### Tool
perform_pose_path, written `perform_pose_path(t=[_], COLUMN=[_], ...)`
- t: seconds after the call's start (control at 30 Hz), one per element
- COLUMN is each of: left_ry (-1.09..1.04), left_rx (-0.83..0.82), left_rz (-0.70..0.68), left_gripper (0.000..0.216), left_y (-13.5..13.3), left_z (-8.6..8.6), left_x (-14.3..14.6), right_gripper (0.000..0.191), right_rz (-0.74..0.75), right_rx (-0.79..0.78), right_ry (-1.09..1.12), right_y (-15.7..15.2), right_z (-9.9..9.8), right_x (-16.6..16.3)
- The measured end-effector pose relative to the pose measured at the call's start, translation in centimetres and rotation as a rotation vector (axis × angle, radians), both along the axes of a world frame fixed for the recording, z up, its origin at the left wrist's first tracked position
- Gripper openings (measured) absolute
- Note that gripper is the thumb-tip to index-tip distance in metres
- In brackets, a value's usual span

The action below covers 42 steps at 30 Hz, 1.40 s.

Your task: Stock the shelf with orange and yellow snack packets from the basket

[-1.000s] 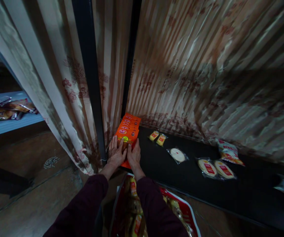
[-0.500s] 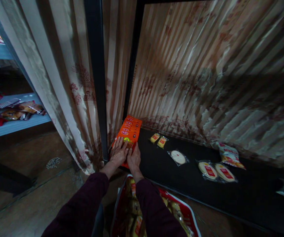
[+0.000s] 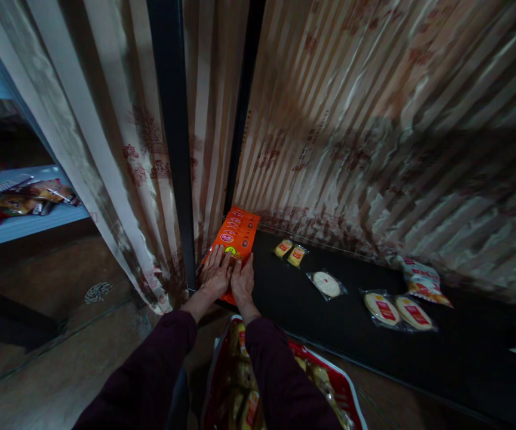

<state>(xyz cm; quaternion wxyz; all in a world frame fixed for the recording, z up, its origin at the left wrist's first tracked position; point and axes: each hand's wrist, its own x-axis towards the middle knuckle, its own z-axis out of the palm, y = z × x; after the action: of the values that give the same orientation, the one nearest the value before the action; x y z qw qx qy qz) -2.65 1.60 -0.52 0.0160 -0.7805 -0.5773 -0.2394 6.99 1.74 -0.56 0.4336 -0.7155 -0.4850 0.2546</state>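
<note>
Several orange snack packets [image 3: 240,230] lie overlapped in a row at the left end of the black shelf [image 3: 285,304], against the curtain. My left hand [image 3: 215,275] rests flat on the nearest packet with its fingers stretched out. Beside it, my right hand [image 3: 242,283] lies along the packets' right edge, fingers extended and the thumbs close together. Both hands cover the lower part of the front packet. Neither hand is wrapped round anything.
Along the shelf lie two small yellow packets [image 3: 290,252], a round white wrapped cake [image 3: 326,283], two wrapped round cakes [image 3: 399,310] and a snack bag [image 3: 426,280]. A red basket [image 3: 352,394] of packaged food stands below my arms. A dark post [image 3: 175,149] rises at left.
My hands stay on the orange packets, with my right hand shifted very slightly left. The view has turned a little, so the shelf goods appear slightly further right.
</note>
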Motion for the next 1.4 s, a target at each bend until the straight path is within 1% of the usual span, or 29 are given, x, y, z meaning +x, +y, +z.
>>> perform_pose_path(t=[0.13, 0.23, 0.37, 0.5, 0.67, 0.83, 0.97, 1.07, 1.17, 1.3, 1.4], left_ry=[-0.031, -0.035, 0.003, 0.013, 0.003, 0.004, 0.007, 0.008, 0.005, -0.043, -0.054], left_rx=[0.035, 0.039, -0.002, -0.016, 0.011, 0.013, 0.011, 0.035, 0.057, 0.09, 0.091], left_rz=[0.051, 0.044, -0.012, -0.004, 0.014, 0.023, 0.028, 0.027, 0.022, 0.059, 0.035], left_gripper=[0.047, 0.046, 0.05, 0.054, 0.051, 0.051, 0.05, 0.049, 0.048, 0.047, 0.046], left_y=[-0.7, -1.1, -1.2, -1.1, -1.0, -1.1, -1.2, -1.3, -1.3, -1.5, -2.3], left_z=[0.7, 1.0, 0.4, -0.2, -0.2, -0.3, -0.1, 0.2, 0.4, 0.8, 1.3], left_x=[0.4, 0.7, 0.5, 0.6, 1.0, 1.0, 1.1, 1.1, 1.0, 1.3, 2.1], right_gripper=[0.072, 0.069, 0.068, 0.068, 0.07, 0.066, 0.064, 0.067, 0.07, 0.063, 0.054], right_rz=[-0.07, -0.08, -0.058, -0.036, -0.026, -0.008, 0.012, -0.01, -0.031, -0.041, -0.012], right_rx=[-0.002, 0.022, 0.019, 0.017, 0.009, -0.001, -0.019, -0.008, 0.003, 0.054, 0.073], right_ry=[0.032, 0.048, 0.081, 0.105, 0.1, 0.07, 0.082, 0.1, 0.083, 0.053, -0.01], right_y=[0.1, 0.3, 0.6, 1.0, 0.9, 1.1, 1.1, 0.3, -1.2, -3.3, -4.5], right_z=[-0.2, -0.2, -0.2, -0.3, -0.4, -0.3, -0.1, 0.0, -0.3, -1.3, -1.5], right_x=[0.3, 0.2, -0.1, 0.1, 0.6, 0.7, 1.0, 1.3, 1.6, 2.3, 2.7])
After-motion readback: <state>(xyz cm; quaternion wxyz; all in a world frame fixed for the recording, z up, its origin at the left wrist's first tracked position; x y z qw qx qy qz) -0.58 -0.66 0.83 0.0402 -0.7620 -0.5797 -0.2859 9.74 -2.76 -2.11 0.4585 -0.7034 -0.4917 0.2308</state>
